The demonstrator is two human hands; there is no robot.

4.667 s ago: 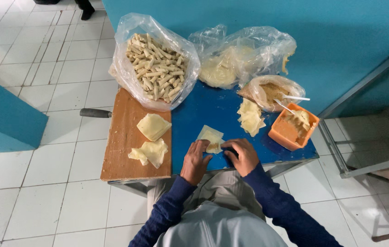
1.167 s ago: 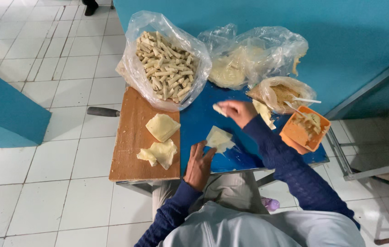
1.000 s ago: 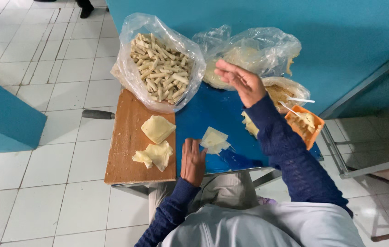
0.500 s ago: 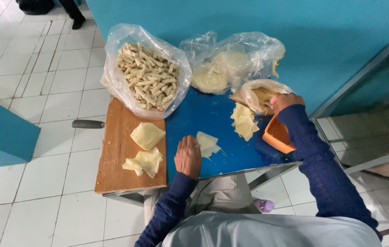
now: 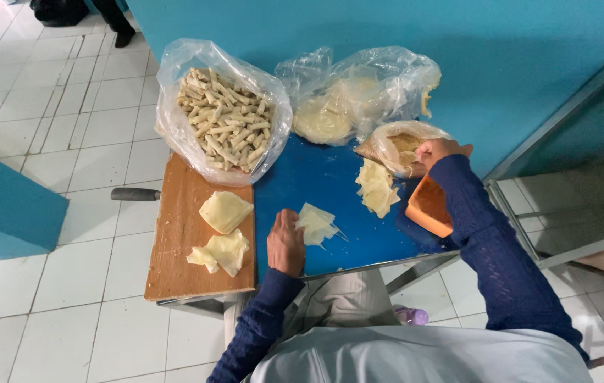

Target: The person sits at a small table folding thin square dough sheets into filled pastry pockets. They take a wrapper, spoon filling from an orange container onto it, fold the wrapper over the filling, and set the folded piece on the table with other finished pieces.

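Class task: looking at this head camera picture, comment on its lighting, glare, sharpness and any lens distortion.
Head view: soft, even light with only faint shadows; pale glare on the clear plastic bag of rolled pastry sticks and the shiny blue tabletop; floor tile lines bow near the edges, a wide-lens effect; the left hand and right hand look reasonably sharp.

Small food-prep corner: tiled floor (image 5: 53, 120), blue table (image 5: 330, 184), bagged rolls (image 5: 224, 124).

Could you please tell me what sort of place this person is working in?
Probably a small, informal food-preparation spot: a low blue table on a white tiled floor, holding a bag of rolled snacks and stacked thin wrappers.
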